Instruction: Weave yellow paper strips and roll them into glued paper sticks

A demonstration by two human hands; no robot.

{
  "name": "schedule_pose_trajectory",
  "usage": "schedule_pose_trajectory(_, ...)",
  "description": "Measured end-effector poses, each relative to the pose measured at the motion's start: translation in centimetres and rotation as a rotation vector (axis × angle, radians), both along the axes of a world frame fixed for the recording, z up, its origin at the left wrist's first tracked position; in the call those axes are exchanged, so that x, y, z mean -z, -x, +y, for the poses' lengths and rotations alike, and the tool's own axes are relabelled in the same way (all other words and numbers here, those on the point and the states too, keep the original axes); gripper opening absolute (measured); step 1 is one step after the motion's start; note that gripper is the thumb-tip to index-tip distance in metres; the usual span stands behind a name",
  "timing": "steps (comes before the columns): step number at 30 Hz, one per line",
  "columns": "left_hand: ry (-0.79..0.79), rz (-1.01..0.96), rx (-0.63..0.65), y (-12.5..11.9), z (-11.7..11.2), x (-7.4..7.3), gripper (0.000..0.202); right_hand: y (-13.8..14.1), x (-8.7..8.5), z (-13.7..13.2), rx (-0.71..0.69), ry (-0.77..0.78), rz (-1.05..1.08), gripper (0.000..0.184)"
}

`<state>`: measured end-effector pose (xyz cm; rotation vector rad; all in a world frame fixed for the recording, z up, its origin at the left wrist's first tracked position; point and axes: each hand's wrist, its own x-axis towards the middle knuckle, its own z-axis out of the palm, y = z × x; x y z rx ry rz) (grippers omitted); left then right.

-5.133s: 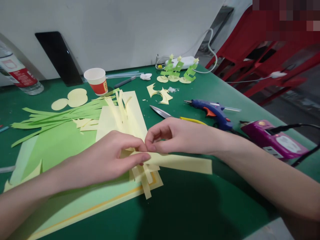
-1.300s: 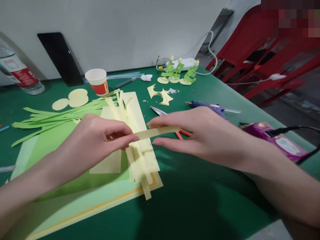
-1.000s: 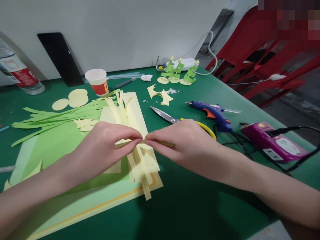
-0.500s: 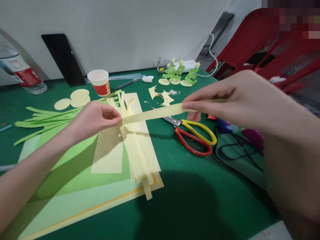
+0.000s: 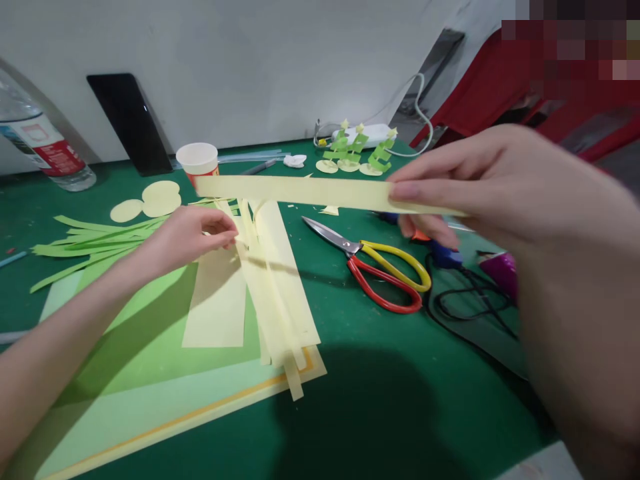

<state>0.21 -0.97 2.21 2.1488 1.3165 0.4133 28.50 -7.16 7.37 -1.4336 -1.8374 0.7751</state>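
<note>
A pale yellow paper strip (image 5: 295,192) is pinched between the thumb and fingers of my right hand (image 5: 465,190). Its other end reaches left in the air, in front of the paper cup (image 5: 197,159). My left hand (image 5: 197,230) is closed, thumb against curled fingers, with nothing visible in it. It hovers over a pale yellow paper piece (image 5: 215,307), beside a bundle of yellow strips (image 5: 273,300). Scissors (image 5: 370,260) with one red and one yellow handle lie on the green table below the strip, blades a little apart.
Green paper strips (image 5: 90,243) and sheets of green paper (image 5: 150,360) lie at the left. Yellow paper discs (image 5: 160,198), a bottle (image 5: 50,147) and a leaning phone (image 5: 130,123) stand farther back. Small green paper figures (image 5: 355,147) are near the wall. A black cord (image 5: 470,347) runs at the right.
My left hand has let go of the strip's left end, which has swung upward and leftward. My right hand has shifted slightly right, still gripping the strip.
</note>
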Motion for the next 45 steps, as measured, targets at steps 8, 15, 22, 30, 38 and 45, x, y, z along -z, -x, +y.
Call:
schedule_pose_trajectory(8,0.129,-0.517,0.246,-2.3,-3.7,-0.2,0.047,5.3,4.5,0.3,-0.407,0.731,0.689,0.017)
schedule_pose_trajectory(15,0.154,-0.589,0.096,-2.8,-4.6,-0.5,0.012,5.6,4.4,-0.4,-0.389,0.523,0.449,0.026)
schedule_pose_trajectory(22,0.284,-0.655,0.068,-2.9,-4.6,0.2,0.013,5.2,3.4,-0.6,-0.401,0.357,0.25,0.027)
schedule_pose_trajectory(30,0.418,-0.739,0.057,-2.8,-4.4,0.9,0.013,4.5,3.8,0.0,-0.394,0.565,0.404,0.03)
schedule_pose_trajectory(38,0.585,-0.934,-0.018,-3.3,-4.6,0.2,0.026,3.4,2.0,0.4,-0.319,0.428,0.332,0.007)
schedule_pose_trajectory(45,0.364,-1.182,-0.315,-3.5,-5.8,-1.3,0.025,1.9,0.7,0.1,-0.128,0.163,0.561,0.015)
